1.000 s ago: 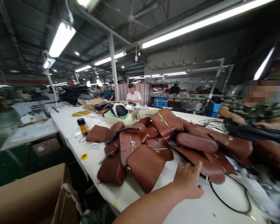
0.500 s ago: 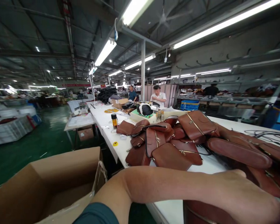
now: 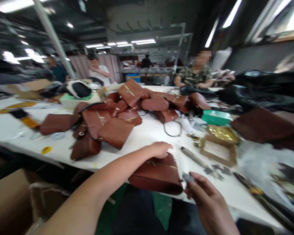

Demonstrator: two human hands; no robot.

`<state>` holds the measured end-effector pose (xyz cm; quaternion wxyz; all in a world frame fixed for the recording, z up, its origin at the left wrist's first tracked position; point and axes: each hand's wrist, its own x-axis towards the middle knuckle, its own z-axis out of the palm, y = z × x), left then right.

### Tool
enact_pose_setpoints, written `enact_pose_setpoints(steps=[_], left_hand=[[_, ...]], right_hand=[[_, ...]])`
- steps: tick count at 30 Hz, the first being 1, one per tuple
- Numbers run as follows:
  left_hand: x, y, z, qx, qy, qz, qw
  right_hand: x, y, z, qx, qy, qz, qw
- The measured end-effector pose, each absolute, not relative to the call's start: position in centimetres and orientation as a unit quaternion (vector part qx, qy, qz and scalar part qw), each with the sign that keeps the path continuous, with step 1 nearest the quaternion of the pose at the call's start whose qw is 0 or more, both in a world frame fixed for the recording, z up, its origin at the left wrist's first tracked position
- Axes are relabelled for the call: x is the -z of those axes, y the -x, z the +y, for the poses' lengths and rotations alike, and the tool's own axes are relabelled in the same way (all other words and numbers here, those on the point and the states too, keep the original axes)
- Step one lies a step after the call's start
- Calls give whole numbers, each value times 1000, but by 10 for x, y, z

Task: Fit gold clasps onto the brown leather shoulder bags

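A brown leather bag (image 3: 156, 171) with a gold zipper lies in front of me at the table's near edge. My left hand (image 3: 160, 150) reaches across it, fingers closed at its far top edge; blur hides part of the grip. Just right of the bag, my right hand (image 3: 203, 191) pinches a small grey, shiny piece (image 3: 187, 177) between thumb and fingers. Similar small grey pieces (image 3: 220, 171) lie on the table beyond that hand, beside a grey-handled tool (image 3: 193, 156).
More brown bags (image 3: 117, 130) are heaped across the table (image 3: 142, 138). At right are a cardboard tray (image 3: 219, 153), gold pieces in a packet (image 3: 222, 133), a green box (image 3: 216, 117) and clear plastic. A large carton (image 3: 12, 199) stands lower left. A co-worker (image 3: 194, 73) sits opposite.
My view has swung right and down. My left arm, stretched far right before, now reaches over one bag. My right hand has come into view with a small grey piece.
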<state>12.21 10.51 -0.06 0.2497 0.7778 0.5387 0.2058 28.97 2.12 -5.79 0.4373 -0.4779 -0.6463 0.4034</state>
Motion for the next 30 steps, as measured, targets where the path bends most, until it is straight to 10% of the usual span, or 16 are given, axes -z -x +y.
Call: enact_pose_setpoints(steps=[7,30], left_hand=[[44,-78,78,-335,-720,493,356],[45,-85,-2,-474,-571,484,464]], right_hand=[[73,-283,23,-636,419,-401,509],[47,-272,8,-674,397,-413,467]])
